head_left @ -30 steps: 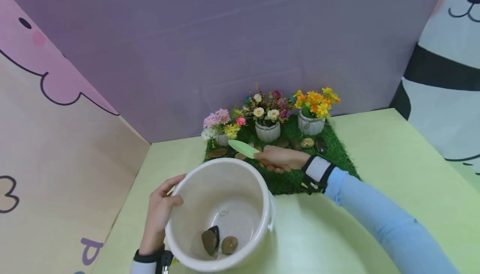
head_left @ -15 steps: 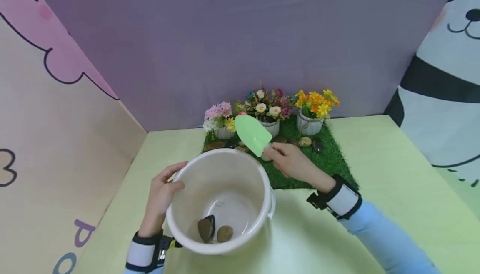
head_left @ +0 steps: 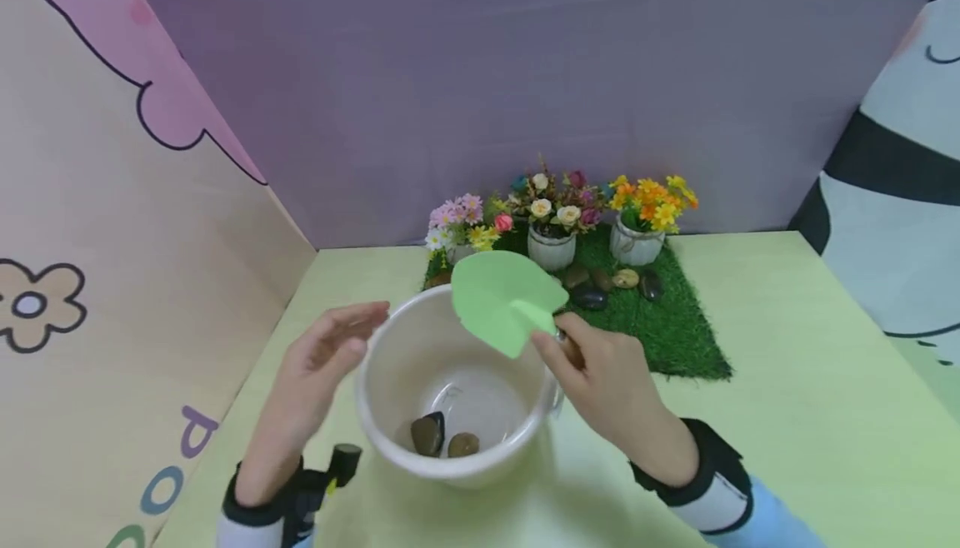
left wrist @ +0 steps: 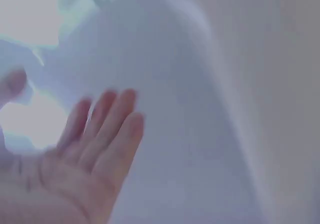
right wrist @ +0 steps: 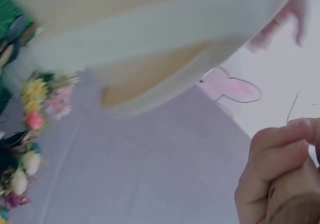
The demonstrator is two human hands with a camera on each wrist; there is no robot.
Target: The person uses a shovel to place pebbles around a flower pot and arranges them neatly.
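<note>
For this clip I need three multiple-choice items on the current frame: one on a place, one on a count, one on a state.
1. Where is the green trowel's blade?
A. Over the far rim of the bucket
B. Flat on the grass mat
C. Inside a flower pot

2. How many stones lie in the bucket?
A. None
B. Two
C. Five

3. How is the left hand?
A. Curled round the trowel
B. Fingers straight, beside the bucket
C. Gripping a flower pot

Answers:
1 A, the head view shows the blade raised above the rim, held by the right hand.
2 B, one dark and one brown stone sit on the bottom.
3 B, head and left wrist views show straight fingers holding nothing.
</note>
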